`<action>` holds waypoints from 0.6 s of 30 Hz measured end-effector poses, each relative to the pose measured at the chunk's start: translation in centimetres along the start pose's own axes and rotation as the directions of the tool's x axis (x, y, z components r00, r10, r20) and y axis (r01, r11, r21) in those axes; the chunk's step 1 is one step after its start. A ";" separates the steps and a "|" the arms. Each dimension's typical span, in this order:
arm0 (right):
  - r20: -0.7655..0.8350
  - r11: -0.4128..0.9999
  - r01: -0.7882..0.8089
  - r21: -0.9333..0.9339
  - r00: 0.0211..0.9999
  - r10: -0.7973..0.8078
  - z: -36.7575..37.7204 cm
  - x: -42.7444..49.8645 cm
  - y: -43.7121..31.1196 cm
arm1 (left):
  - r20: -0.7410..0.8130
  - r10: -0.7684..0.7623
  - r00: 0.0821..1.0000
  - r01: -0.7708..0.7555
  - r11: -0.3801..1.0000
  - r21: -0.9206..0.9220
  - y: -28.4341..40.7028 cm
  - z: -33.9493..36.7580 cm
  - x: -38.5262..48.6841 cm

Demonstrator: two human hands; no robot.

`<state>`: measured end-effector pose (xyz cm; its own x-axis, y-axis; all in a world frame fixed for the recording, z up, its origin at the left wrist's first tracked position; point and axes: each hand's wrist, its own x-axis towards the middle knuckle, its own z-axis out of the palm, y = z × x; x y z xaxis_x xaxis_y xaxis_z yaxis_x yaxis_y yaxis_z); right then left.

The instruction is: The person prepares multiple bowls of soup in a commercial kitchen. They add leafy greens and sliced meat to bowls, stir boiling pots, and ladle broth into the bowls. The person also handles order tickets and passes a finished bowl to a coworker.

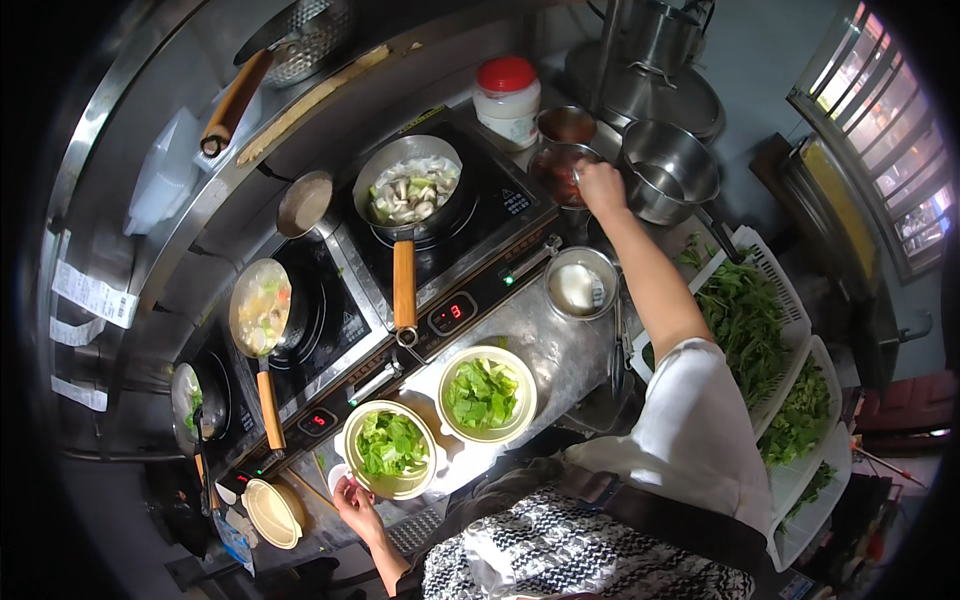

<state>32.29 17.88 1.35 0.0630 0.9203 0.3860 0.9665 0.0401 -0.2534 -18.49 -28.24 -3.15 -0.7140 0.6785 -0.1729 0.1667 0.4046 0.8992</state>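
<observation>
My right hand [602, 187] reaches over a steel pot of red sauce [553, 169], its fingers closed around what looks like a metal utensil's handle. The utensil's lower end is hidden. At the counter's front edge, my left hand [360, 514] holds a small white dish [339, 475], partly covered by my fingers. Right beside it stands a cream takeaway bowl [433, 465] of chopped green lettuce [390, 442]. A second cream bowl [529, 409] with lettuce [480, 394] stands to its right. A steel bowl of white powder or paste [576, 286] sits below my right forearm.
Induction hobs carry a pan of mushrooms [412, 191], a pan of soup [261, 307] and a pan with greens [191, 401]. Their wooden handles [404, 285] point toward me. White baskets of leafy greens [742, 322] stand at right. A red-lidded jar [507, 105] stands behind.
</observation>
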 end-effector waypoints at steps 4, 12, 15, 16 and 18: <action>0.216 0.974 0.227 0.002 0.951 -0.222 -1.9 1.0 -0.3 | -0.026 0.000 1.000 0.000 1.000 0.000 0.1 0.2 -0.8; 0.396 0.856 -0.258 0.448 0.916 0.069 -5.5 3.4 0.3 | -0.021 0.056 0.998 -0.055 0.998 0.036 0.0 1.1 -1.4; 0.359 0.722 -0.346 0.599 0.922 0.144 -5.3 1.6 1.0 | -0.002 0.077 0.997 -0.077 0.996 0.047 0.1 1.3 -1.6; 0.297 0.702 -0.315 0.638 0.942 0.153 -5.3 0.6 1.3 | 0.001 0.077 0.997 -0.076 0.995 0.067 0.2 1.3 -1.6; 0.176 0.741 -0.205 0.639 0.977 0.119 -5.3 -1.1 1.7 | 0.007 0.086 0.996 -0.086 0.992 0.091 0.3 1.5 -1.6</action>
<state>35.22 14.89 5.19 0.1325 0.9726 0.1908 0.5447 0.0893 -0.8339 -16.27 -28.30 -3.15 -0.6924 0.7148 -0.0980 0.2884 0.3987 0.8706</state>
